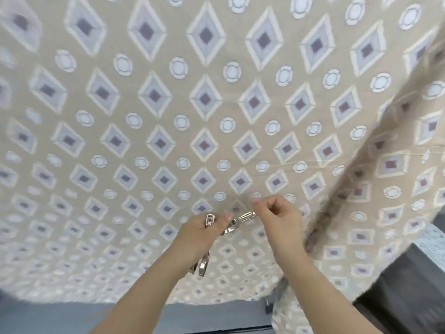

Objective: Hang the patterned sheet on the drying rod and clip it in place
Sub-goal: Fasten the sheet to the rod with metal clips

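Observation:
The patterned sheet, beige with purple diamonds and white circles, hangs in front of me and fills almost the whole view; the rod it hangs from is hidden. My left hand grips a bunch of metal clips, and more of them stick out below the palm. My right hand pinches the end of one metal clip that reaches across to my left hand. Both hands are held close to the lower part of the sheet.
A fold of the sheet runs diagonally down the right side. Grey floor shows under the hem. A dark surface and a speckled pale ledge lie at the lower right.

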A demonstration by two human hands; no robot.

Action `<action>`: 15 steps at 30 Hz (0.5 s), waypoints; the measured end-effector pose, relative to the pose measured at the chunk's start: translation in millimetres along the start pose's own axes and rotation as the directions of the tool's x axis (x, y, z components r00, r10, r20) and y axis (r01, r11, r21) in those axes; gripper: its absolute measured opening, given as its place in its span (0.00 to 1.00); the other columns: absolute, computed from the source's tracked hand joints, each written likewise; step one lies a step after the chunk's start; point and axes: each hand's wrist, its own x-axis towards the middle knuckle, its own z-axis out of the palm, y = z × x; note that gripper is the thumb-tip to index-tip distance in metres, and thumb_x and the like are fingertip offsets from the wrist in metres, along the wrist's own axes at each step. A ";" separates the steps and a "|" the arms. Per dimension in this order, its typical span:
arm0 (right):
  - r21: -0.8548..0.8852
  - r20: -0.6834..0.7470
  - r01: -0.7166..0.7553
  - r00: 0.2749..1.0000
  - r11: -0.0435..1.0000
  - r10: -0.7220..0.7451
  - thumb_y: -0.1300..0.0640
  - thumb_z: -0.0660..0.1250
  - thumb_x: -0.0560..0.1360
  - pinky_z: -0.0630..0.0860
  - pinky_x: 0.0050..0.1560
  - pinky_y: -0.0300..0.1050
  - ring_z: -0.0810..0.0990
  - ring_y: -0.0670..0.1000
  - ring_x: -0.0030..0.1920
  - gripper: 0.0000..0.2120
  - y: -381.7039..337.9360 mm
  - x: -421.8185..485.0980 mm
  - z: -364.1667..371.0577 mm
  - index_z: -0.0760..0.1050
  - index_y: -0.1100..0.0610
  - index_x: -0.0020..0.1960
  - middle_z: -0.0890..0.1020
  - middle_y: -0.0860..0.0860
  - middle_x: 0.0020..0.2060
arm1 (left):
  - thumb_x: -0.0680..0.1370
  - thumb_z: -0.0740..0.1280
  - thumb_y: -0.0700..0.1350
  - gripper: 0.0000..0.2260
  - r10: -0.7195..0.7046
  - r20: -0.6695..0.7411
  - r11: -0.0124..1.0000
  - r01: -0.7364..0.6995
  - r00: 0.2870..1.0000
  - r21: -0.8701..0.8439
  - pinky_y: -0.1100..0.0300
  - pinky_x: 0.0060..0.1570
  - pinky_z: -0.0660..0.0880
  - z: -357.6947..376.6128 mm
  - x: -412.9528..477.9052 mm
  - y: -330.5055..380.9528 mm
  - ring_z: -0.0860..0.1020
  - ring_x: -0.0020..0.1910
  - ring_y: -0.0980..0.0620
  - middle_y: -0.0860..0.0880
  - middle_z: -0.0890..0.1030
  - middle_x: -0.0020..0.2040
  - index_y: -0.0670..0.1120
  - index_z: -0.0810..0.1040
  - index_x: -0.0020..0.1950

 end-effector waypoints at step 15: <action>0.071 0.833 -0.408 0.527 0.910 0.171 0.59 0.70 0.73 0.76 0.49 0.45 0.80 0.52 0.48 0.11 -72.2 -144.6 393.3 0.72 0.55 0.53 0.80 0.52 0.43 | 0.77 0.65 0.47 0.07 -0.186 -0.673 0.961 -0.012 0.716 -0.278 0.65 0.27 0.75 -335.3 -142.5 -83.3 0.71 0.24 0.56 0.47 0.72 0.29 0.47 0.81 0.44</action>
